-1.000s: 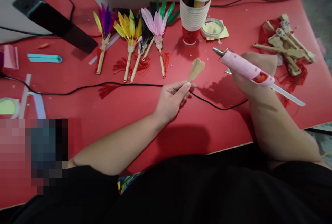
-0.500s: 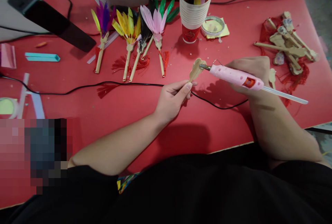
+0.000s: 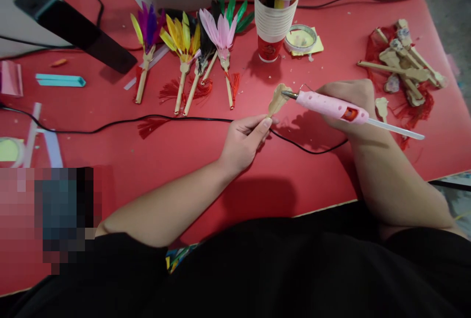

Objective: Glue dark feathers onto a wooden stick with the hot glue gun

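Note:
My left hand (image 3: 247,139) pinches the narrow end of a small tan wooden piece (image 3: 278,99) with a wide, scalloped head, held above the red table. Closed around a pink glue gun (image 3: 327,107) is my right hand (image 3: 355,99); its fingers are partly hidden behind the gun. The metal nozzle meets the upper right part of the wooden head, and a clear glue stick (image 3: 397,129) sticks out of the gun's back end. Past my hands lie several feather fans with wooden handles and red tassels, among them a pink one (image 3: 224,36) and a yellow one (image 3: 182,45).
A stack of paper cups (image 3: 274,18) stands at the back beside a tape roll (image 3: 301,38). Wooden handles with red tassels (image 3: 408,65) are heaped at right. A black cord (image 3: 176,119) crosses the table. At left are a tall black object (image 3: 77,28) and a turquoise box (image 3: 61,80).
My right hand and the glue gun have shifted slightly left, the gun's back end moving up a little. The nozzle stays on the wooden head. My left hand has hardly moved.

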A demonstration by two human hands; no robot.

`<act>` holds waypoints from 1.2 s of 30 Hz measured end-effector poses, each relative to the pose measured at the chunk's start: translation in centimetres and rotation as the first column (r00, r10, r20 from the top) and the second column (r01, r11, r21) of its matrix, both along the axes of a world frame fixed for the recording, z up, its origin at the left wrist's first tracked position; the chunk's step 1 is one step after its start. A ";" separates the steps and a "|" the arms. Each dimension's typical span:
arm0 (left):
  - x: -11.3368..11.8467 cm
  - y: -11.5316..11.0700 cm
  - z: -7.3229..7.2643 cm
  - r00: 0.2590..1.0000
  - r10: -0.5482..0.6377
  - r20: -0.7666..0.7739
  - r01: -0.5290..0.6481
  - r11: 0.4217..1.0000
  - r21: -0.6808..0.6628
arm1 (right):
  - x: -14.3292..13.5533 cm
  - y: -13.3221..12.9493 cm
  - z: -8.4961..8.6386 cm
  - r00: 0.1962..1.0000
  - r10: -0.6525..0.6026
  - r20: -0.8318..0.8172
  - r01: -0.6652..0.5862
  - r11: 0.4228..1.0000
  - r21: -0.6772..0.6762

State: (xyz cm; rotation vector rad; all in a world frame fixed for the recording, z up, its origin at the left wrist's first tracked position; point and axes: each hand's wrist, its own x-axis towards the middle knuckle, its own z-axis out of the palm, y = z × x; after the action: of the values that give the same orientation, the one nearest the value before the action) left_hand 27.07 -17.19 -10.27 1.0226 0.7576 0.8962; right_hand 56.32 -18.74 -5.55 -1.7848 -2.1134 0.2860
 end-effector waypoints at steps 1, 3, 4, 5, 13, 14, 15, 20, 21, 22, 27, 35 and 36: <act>0.0 0.0 0.0 1.000 0.001 0.000 -0.001 1.000 0.003 | 0.0 0.0 0.0 1.000 0.011 0.001 -0.011 0.999 0.031; 0.0 0.0 0.1 1.000 -0.001 0.002 0.001 1.000 0.004 | 0.0 0.0 0.1 0.999 0.038 -0.010 -0.037 0.996 0.076; 0.0 0.0 0.1 1.000 -0.002 0.002 0.002 1.000 0.004 | -0.1 0.0 0.2 0.999 0.048 -0.020 -0.046 0.995 0.085; 0.0 0.0 0.1 1.000 -0.006 -0.001 0.006 1.000 0.005 | -0.1 0.0 0.3 0.998 0.055 -0.030 -0.052 0.995 0.088; 0.0 0.0 0.4 1.000 -0.008 -0.030 0.009 0.999 0.043 | -0.3 0.0 1.2 0.999 0.026 -0.038 -0.023 0.998 0.063; 0.0 0.0 0.4 0.999 -0.008 -0.034 0.009 0.999 0.043 | -0.2 0.0 1.0 1.000 0.017 -0.012 -0.017 0.999 0.049; 0.0 -0.1 0.4 0.999 -0.007 -0.036 0.008 0.999 0.043 | -0.1 0.0 0.8 1.000 0.004 0.020 -0.005 0.999 0.037; -0.1 -0.5 0.4 0.999 -0.034 -0.032 0.036 0.998 0.054 | 0.6 0.7 -0.3 0.996 -0.094 0.011 0.092 0.991 0.101; -0.1 -0.6 0.3 0.999 -0.040 -0.029 0.041 0.998 0.049 | 0.7 0.8 -0.4 0.991 -0.135 -0.010 0.135 0.982 0.134; -0.1 -0.6 0.2 0.999 -0.037 -0.023 0.038 0.998 0.041 | 0.7 0.8 -0.3 0.983 -0.184 -0.023 0.185 0.969 0.163; 0.1 -0.4 -0.3 1.000 0.019 0.005 -0.019 1.000 -0.006 | 0.0 0.8 0.4 0.960 -0.268 -0.077 0.279 0.931 0.238; 0.0 -0.3 0.1 1.000 -0.014 0.022 0.015 0.999 -0.040 | -0.2 0.1 0.4 0.966 -0.181 -0.183 0.220 0.951 0.217; 0.0 -0.3 0.2 1.000 -0.021 0.021 0.021 0.999 -0.042 | 0.0 0.0 0.4 0.966 -0.181 -0.186 0.217 0.956 0.196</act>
State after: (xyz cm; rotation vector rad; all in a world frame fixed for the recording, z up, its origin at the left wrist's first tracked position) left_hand 27.06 -17.54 -10.07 0.9814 0.7440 0.8684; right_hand 56.29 -18.69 -5.12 -1.7628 -1.7612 0.1401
